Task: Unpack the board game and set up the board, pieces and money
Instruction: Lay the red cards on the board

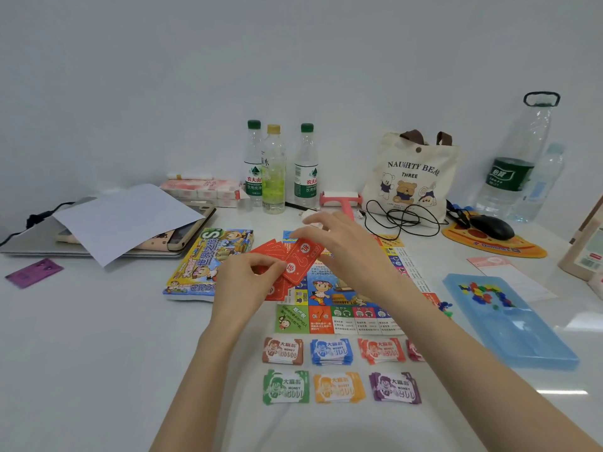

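The colourful game board (339, 308) lies flat in the middle of the white table. Above it my left hand (251, 275) grips a fan of red cards (300, 259). My right hand (339, 236) pinches the top card of that fan at its far edge. In front of the board lie several small stacks of paper money (331, 352) in two rows, each a different colour. The game box (208, 259) lies to the left of the board. A blue plastic tray (522, 334) at the right holds small coloured pieces (483, 293).
At the back stand three bottles (274, 168), a bear tote bag (411, 177), a large water bottle (515, 158), black cables and a mouse on a pad (492, 228). A laptop under white paper (127, 216) is at the left, with a purple packet (34, 272).
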`<state>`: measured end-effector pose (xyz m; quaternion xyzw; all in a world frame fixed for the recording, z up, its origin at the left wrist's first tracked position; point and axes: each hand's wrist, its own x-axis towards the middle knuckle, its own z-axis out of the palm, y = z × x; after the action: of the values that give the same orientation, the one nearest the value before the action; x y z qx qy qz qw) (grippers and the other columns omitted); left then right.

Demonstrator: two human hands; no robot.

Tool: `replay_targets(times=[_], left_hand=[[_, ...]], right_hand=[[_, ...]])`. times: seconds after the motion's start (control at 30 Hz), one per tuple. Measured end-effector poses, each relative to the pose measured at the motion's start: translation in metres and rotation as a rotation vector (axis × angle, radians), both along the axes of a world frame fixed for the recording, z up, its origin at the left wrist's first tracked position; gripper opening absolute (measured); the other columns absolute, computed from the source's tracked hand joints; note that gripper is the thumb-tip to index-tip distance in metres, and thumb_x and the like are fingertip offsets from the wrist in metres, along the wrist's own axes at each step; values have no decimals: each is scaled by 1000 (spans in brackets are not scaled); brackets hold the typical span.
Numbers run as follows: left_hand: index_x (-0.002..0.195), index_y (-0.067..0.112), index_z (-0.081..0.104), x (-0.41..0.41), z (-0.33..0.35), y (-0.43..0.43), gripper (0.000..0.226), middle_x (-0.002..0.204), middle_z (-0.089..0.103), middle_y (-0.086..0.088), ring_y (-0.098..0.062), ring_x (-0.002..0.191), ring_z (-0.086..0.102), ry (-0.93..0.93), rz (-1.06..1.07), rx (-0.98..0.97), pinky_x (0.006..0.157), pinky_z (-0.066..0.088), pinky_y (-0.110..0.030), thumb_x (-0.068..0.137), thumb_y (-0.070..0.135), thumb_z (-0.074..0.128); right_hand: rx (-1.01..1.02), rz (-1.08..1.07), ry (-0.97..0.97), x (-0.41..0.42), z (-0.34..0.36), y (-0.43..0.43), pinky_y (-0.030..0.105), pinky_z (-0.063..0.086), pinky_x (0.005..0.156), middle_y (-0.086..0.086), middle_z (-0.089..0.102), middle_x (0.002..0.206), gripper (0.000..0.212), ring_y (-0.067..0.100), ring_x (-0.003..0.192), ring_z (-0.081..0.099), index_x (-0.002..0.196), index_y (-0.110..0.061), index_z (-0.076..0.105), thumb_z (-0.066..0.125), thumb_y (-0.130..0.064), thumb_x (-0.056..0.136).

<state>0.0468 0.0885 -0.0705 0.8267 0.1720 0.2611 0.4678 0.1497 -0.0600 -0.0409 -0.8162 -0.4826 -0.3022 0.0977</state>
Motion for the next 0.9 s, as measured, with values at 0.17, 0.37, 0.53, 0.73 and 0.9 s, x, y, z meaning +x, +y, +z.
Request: replay_targets(times=[0.17,0.37,0.53,0.73,0.9], left_hand=[[81,26,73,0,0,1,4,77,66,16,-1,69,63,-6,-7,-22,59,46,-10,85,27,71],[81,26,74,0,-3,3,5,80,69,13,-4,75,64,-39,20,-70,67,49,-19,85,26,71],[84,22,75,0,-3,2,4,80,70,9,-6,78,66,-76,8,-211,69,49,-20,84,23,71],[88,20,74,3,-3,-2,6,84,72,3,-5,77,67,-61,-36,-410,61,46,-13,84,23,71],[91,19,75,6,-6,-5,10,87,73,2,-8,82,67,-98,-11,-382,65,49,-16,85,26,70]], right_hand=[[-37,54,3,2,4,-2,39,51,69,-1,70,100,45,24,90,59,113,-23,67,82,-14,72],[-28,22,89,1,3,-5,30,45,75,-6,67,107,58,19,97,54,128,-28,57,78,-13,76],[287,-21,910,5,10,-9,10,43,62,-7,66,115,55,8,88,57,134,-24,48,58,-2,85],[517,-69,1210,8,11,-11,15,51,64,-9,73,92,18,4,78,65,100,-21,73,68,-32,88],[557,-114,1280,14,8,-12,15,48,61,-9,73,79,9,2,65,59,90,-19,75,71,-26,86]])
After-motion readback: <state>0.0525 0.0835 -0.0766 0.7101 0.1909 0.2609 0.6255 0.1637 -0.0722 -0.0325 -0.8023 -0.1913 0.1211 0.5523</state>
